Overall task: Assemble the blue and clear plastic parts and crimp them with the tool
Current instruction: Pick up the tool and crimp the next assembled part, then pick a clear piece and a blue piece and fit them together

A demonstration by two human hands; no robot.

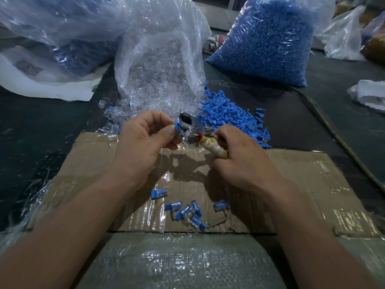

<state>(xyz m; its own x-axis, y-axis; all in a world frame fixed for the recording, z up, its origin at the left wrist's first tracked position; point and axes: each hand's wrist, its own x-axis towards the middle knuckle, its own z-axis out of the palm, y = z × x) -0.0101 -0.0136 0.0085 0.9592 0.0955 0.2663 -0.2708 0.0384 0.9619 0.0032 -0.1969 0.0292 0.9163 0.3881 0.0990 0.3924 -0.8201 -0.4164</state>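
My left hand [143, 134] pinches a small blue and clear part [177, 125] between thumb and forefinger, holding it at the metal jaws of the crimping tool [190, 130]. My right hand [239, 155] grips the tool's tape-wrapped handle [214, 148]. Both hands hover above a flattened cardboard sheet [302, 184]. Several assembled blue-and-clear pieces [187, 211] lie on the cardboard below the hands. A heap of loose blue parts [229, 111] lies just behind the tool. Loose clear parts [116, 113] spill from an open clear bag [158, 65].
A full bag of blue parts [268, 40] stands at the back right. Another plastic bag [62, 38] lies at the back left on white sheeting. White cloth [368, 94] sits at the right edge. A woven sack [183, 263] lies nearest me. A cord [333, 130] runs along the dark table.
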